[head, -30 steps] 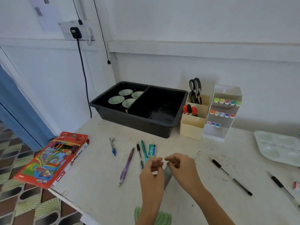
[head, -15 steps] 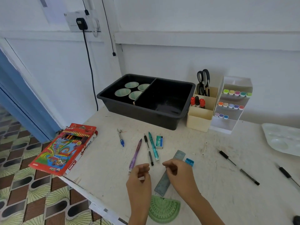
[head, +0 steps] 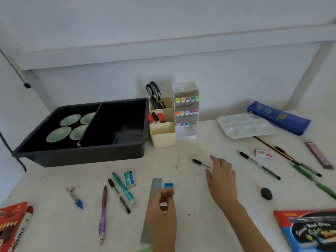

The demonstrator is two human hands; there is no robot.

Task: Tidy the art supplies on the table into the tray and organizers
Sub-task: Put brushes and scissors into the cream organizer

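Note:
My left hand hovers over the grey ruler with its fingers curled shut, just below a small blue sharpener; nothing shows in its grip. My right hand is open and flat, fingers spread, beside a short black pen whose end it covers. The black two-part tray stands at the back left with several green-tinted cups in its left half. A cream organizer holds scissors and markers. A white marker organizer stands beside it.
Left of the ruler lie a teal pen, teal box, black pen, purple pencil and compass. To the right: palette, blue pencil case, staples box, green pen, black eraser, pastel box.
The view has swung right. My right hand has left the left hand, moved right and forward, and opened. My left hand stays curled over the ruler.

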